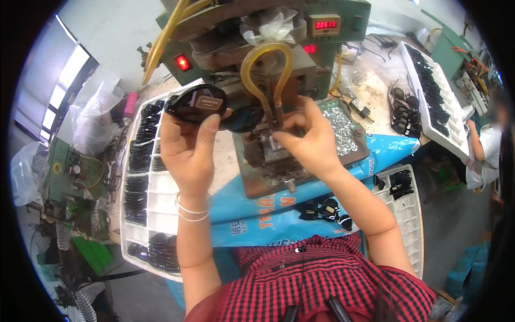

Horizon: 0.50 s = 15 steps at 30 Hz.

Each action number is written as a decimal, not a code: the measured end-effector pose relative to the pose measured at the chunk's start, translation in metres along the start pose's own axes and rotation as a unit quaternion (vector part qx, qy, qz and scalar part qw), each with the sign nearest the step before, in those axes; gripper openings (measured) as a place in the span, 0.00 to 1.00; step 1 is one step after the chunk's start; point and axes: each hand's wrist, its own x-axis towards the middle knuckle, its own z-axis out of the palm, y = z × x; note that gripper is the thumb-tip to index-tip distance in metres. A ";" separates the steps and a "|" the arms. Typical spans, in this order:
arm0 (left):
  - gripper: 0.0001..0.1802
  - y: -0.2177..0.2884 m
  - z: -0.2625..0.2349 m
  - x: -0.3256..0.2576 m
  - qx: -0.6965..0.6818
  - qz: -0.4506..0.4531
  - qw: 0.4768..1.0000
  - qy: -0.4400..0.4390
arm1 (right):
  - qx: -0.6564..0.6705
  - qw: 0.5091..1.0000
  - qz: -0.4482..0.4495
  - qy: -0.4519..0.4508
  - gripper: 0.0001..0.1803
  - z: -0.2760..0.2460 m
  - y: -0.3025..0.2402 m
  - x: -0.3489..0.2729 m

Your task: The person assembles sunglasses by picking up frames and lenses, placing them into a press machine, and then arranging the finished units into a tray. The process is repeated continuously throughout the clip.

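My left hand [188,147] holds a black sunglasses front [206,107] up by its left lens, which carries a small brown label. The other lens reaches toward the green machine's work block [268,147]. My right hand [308,137] pinches at the frame's right end, right beside the machine's metal head and under a looped yellow hose [266,64]. Whether the right fingers grip the frame or a small part is hidden by the machine head.
A white compartment tray [155,188] of black sunglasses lies at my left, another white tray [434,91] at far right, a third [410,209] at right. A tray of small metal parts [343,129] sits by the machine. Another person [485,145] sits at right. A blue sack covers the bench front.
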 end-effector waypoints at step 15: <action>0.23 0.002 0.001 -0.025 -0.018 0.043 0.999 -0.008 | 0.161 0.980 0.104 -0.057 0.31 -0.003 -0.004 -0.005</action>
